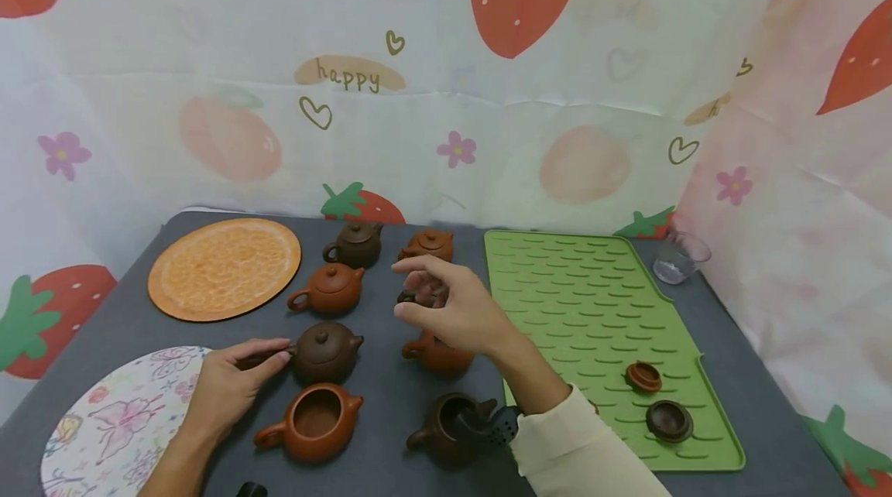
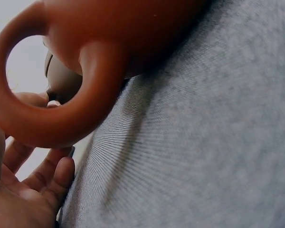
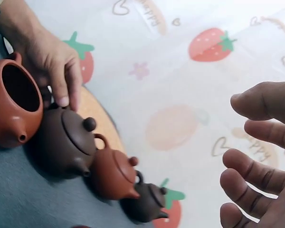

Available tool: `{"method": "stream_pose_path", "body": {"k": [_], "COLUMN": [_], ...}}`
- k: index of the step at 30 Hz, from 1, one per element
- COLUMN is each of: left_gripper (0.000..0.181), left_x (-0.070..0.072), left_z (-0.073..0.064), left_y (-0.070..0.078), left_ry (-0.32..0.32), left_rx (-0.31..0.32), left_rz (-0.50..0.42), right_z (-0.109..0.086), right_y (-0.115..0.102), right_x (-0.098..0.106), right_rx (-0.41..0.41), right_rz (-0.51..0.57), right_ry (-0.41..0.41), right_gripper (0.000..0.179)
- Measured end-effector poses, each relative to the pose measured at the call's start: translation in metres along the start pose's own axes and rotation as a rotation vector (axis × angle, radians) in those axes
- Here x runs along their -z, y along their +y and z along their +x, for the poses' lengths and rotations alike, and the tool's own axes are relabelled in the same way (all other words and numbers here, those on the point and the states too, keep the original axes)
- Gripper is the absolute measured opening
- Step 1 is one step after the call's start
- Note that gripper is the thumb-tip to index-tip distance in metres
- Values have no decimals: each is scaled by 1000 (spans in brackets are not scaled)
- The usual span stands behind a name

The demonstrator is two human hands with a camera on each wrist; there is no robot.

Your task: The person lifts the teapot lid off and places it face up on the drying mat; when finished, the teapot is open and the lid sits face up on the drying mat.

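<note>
My left hand (image 1: 231, 382) pinches the handle of the lidded dark-brown teapot (image 1: 324, 361), just beyond an open reddish-brown teapot (image 1: 336, 439). My right hand (image 1: 460, 307) hovers with fingers apart, gripping nothing. Bare grey tabletop (image 1: 382, 373) runs between the teapot rows; the green mat's (image 1: 557, 311) left edge lies right of them.

You have at least seven teapots (image 1: 327, 365): four reddish-brown, three dark brown; one dark piece (image 1: 406, 297) behind your right hand (image 1: 460, 307) is too hidden to count. You also have at least two loose lids (image 1: 643, 378), four seated lids (image 1: 334, 275), two round placemats (image 1: 223, 269), one green mat (image 1: 557, 311) and one clear cup (image 1: 674, 263).
</note>
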State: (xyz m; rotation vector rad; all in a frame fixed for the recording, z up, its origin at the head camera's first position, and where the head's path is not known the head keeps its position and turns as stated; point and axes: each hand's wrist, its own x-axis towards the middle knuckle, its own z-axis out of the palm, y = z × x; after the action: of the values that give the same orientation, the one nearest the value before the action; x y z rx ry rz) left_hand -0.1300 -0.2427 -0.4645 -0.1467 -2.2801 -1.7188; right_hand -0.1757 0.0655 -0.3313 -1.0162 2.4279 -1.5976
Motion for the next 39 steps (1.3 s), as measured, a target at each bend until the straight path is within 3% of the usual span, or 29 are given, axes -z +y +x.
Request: {"method": "stream_pose_path", "body": {"k": [6,17,28,39], "left_gripper": [25,24,23,23], "left_x": [0,0,-1,-1], "left_z": [-1,-2,1,-1], "left_y": [0,-2,3,-3], "left_ry": [3,22,16,27], "left_rx": [-3,1,4,2], "left_rz": [21,36,59,102], "right_z": [12,27,34,44], "right_y": [7,14,24,32], "right_x": [-19,-52,-69,-91], "right_rx": [-31,-78,-111,-155], "right_rz": [41,-41,-49,-126], "right_ry": [-42,-102,-103,-183], "right_gripper": [40,38,34,31]}}
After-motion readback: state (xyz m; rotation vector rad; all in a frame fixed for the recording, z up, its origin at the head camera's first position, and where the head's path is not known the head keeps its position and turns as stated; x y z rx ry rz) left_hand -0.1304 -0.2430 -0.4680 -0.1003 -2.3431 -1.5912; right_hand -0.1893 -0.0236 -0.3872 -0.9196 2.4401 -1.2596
